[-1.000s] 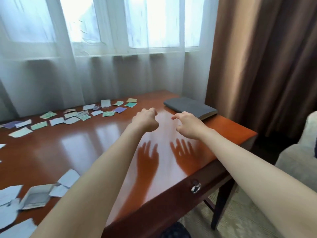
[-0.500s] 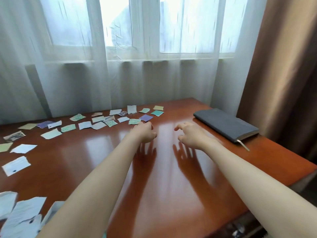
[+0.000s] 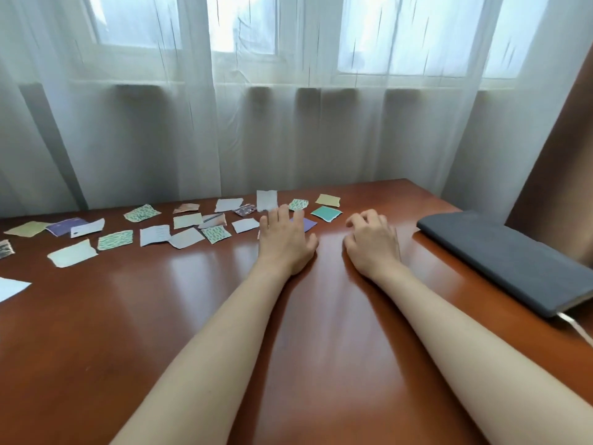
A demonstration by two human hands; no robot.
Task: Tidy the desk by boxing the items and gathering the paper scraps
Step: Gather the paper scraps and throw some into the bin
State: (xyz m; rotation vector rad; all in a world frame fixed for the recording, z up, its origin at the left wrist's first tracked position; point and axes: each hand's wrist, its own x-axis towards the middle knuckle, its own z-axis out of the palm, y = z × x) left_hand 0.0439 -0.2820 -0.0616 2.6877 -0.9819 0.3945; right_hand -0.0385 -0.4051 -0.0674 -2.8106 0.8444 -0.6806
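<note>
my left grip (image 3: 282,242) spread over purple scrap (image 3: 308,223) | right grip (image 3: 372,244) loosely curled, empty | risk — worktop (image 3: 192,316) is glossy, scraps (image 3: 115,239) may slide off when I sweep

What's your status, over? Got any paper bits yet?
Left hand flat over the purple scrap. Right hand loosely curled, empty. Paper scraps scattered across the far desk, none gathered. Grey notebook at right, clear of both hands.

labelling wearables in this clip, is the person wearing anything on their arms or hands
Nothing shows. The left hand and right hand are bare, without gloves, rings or a watch. Both forearms are uncovered to the picture's edge, no sleeves in view.
</note>
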